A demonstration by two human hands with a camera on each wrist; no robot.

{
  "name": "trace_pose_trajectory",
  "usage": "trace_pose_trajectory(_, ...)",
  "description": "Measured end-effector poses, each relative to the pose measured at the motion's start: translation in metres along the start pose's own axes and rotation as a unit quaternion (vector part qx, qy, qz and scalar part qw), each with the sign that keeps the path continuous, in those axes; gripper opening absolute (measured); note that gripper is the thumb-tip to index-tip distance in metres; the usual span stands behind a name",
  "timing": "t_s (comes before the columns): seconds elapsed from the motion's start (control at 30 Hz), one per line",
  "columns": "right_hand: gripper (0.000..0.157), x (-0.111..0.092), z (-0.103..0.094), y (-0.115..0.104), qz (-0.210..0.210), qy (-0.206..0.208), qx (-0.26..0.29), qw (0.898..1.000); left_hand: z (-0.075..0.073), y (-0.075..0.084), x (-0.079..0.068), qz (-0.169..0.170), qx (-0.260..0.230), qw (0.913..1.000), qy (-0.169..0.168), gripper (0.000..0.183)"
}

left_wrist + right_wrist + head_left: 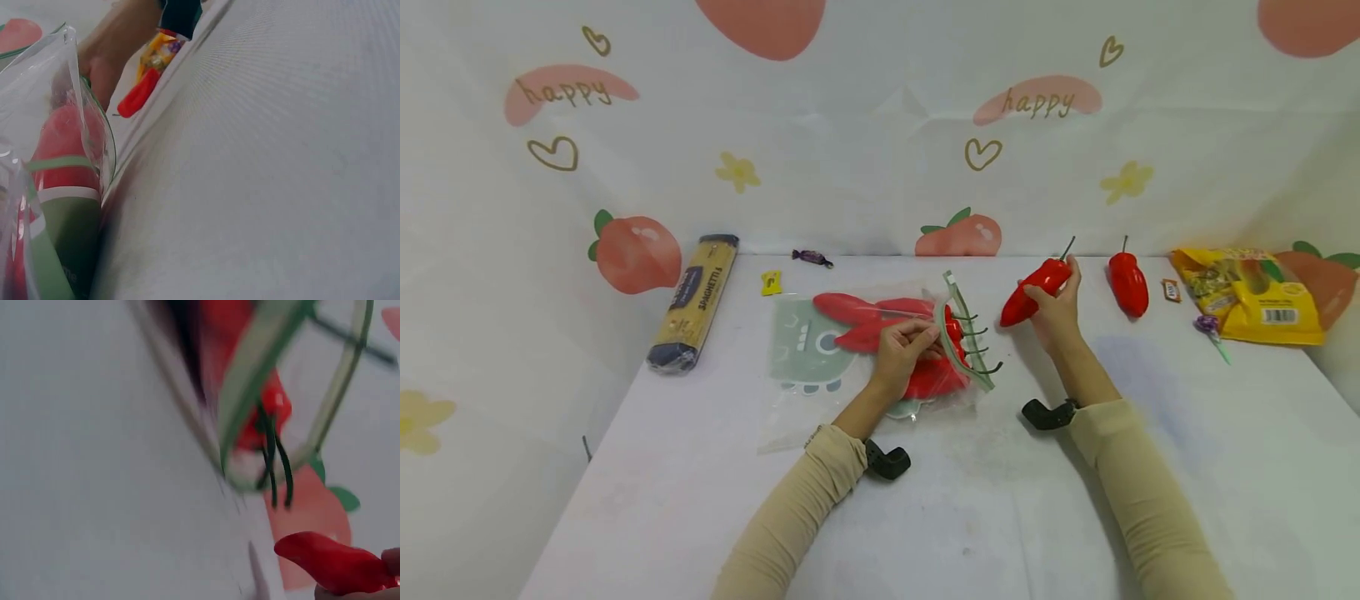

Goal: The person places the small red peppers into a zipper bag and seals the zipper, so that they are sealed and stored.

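Observation:
A clear zip bag [790, 400] with a green cartoon print lies on the table, holding several red peppers [932, 379]. Their green stems poke out through its open, green-edged mouth. My left hand [898, 358] pinches the film near that mouth. To the right, my right hand [1060, 312] grips another red pepper [1024, 304] above the table, its stem pointing up and its tip toward the bag. In the right wrist view, the held pepper [334, 559] appears below the bag's green rim [340, 387]. One more red pepper [1128, 286] lies farther right.
A spaghetti pack [695, 304] lies at the left. Near the back edge are a yellow candy [771, 282] and a purple candy [812, 258]. At the right are a small orange-brown wrapped candy [1171, 290], a lollipop [1208, 326] and a yellow bag [1262, 304].

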State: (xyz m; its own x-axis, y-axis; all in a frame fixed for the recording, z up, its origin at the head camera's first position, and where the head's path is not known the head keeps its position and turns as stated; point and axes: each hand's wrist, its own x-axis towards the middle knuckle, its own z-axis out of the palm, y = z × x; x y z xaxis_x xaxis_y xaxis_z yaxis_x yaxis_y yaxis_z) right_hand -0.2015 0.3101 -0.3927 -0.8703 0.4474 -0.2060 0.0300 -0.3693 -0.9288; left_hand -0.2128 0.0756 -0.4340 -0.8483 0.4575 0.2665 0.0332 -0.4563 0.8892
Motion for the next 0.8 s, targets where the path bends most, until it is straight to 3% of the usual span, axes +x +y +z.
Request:
trace_pose_trajectory(0.13, 0.072, -0.008, 0.02, 0.017, 0.004, -0.008, 0.078, 0.997, -0.001, 0.0, 0.0, -0.001, 0.001, 1.0, 0.005, 0.013)
trace_pose_trajectory(0.2, 0.062, -0.009, 0.026, 0.026, -0.004, -0.004, 0.088, 0.996, -0.001, 0.001, 0.0, -0.001, 0.001, 1.0, 0.006, 0.012)
trace_pose_trajectory(0.3, 0.045, -0.007, 0.027, 0.036, -0.02, 0.017, 0.036, 0.999, 0.0, 0.001, 0.0, -0.003, -0.001, 1.0, 0.007, 0.013)
trace_pose_trajectory(0.4, 0.041, -0.006, 0.018, 0.037, -0.024, 0.044, -0.032, 0.998, 0.001, 0.001, -0.001, -0.005, -0.005, 1.0, 0.004, 0.013)
trace_pose_trajectory(0.57, 0.034, -0.008, 0.002, 0.033, 0.017, 0.069, -0.035, 0.997, 0.002, 0.001, -0.001, -0.012, -0.011, 0.9999, 0.0, 0.018)
trace_pose_trajectory(0.63, 0.022, -0.011, 0.001, 0.034, 0.026, 0.056, -0.02, 0.998, 0.001, 0.001, -0.001, -0.015, -0.012, 0.9998, 0.0, 0.02)
trace_pose_trajectory(0.73, 0.005, -0.016, 0.003, 0.038, 0.011, 0.024, -0.045, 0.999, 0.001, 0.001, -0.001, -0.012, -0.01, 0.9999, -0.002, 0.019)
trace_pose_trajectory(0.8, 0.006, -0.019, 0.005, 0.042, -0.003, 0.006, -0.082, 0.997, 0.001, 0.0, 0.0, -0.008, -0.009, 0.9999, -0.007, 0.017)
